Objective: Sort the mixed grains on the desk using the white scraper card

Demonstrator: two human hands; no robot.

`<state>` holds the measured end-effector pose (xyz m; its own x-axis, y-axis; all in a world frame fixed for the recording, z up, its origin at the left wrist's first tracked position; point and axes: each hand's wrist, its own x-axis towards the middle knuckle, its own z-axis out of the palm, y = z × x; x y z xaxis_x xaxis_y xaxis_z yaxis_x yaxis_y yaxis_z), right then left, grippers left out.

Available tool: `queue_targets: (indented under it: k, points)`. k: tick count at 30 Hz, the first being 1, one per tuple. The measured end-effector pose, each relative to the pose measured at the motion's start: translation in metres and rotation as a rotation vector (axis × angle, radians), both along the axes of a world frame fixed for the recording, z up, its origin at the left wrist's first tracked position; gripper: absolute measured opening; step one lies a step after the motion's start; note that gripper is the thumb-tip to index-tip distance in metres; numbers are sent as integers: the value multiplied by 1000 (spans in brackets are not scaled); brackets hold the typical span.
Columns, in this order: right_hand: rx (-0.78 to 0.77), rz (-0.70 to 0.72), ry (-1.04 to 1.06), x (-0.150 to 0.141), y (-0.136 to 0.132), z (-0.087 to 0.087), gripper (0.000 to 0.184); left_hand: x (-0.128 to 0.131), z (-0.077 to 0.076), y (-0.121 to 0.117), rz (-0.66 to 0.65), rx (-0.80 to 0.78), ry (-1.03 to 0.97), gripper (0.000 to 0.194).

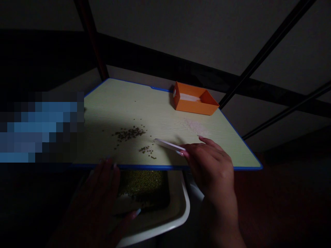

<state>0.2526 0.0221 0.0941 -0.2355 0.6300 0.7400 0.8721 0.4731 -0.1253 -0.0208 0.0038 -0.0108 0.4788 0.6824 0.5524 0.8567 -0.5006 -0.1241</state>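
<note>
My right hand [213, 165] is closed around a thin, flat white tool [169, 144], its kind unclear, with the tip just above the board-like tabletop [160, 113]. Left of that tip lies a scattered pile of dark beans or seeds [130, 133]. Between the pile and the front edge is a smaller cluster of greenish beans [146, 150]. A patch of pale, rice-like grains [194, 126] spreads beyond my right hand. In shadow, my left hand [99, 193] is open, fingertips at the table's front edge and thumb apart, over a white basin [184, 210] holding small green beans [148, 182].
An orange open box [198, 108] with white contents stands at the table's back right corner. Blue edging [248, 167] borders the tabletop. A panelled wall [181, 38] rises behind. Pixelation covers part of the left side, and the surroundings are dark.
</note>
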Motion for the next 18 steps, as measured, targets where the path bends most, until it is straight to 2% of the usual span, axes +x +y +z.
queue_targets:
  k: [5, 18]
  points:
    - [-43, 26, 3, -1, -2, 3, 22, 0, -1, -1, 15, -26, 9, 85]
    - [-131, 41, 66, 7, -20, 9, 12, -3, 0, -4, 15, -30, 8, 83]
